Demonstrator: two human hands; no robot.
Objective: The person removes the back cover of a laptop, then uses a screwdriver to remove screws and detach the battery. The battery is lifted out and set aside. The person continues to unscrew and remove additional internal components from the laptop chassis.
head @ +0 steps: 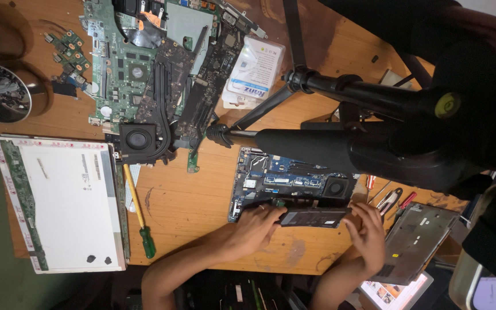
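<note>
Both hands are on the flat black battery (312,217) right at the near edge of the opened laptop (291,181). The left hand (255,227) has its fingers curled over the battery's left end, the right hand (367,228) is pinching the right end, so it's gripped at both ends and sits partly over the laptop's lower edge, between the blue board and the table (202,201) edge.

If I were doing this I'd keep it level and move both ends together, since tilting one end looks like a good way to strain whatever connector is underneath (can't see it from here). Even pressure, no squeezing the middle, these packs don't like being bent.

Also watch the fan (335,187) just behind the right hand, and the pliers (390,201) and grey cover panel (413,241) sitting close on that side, easy to knock. The big tripod (340,143) hangs right over the work, so elbows low
</note>
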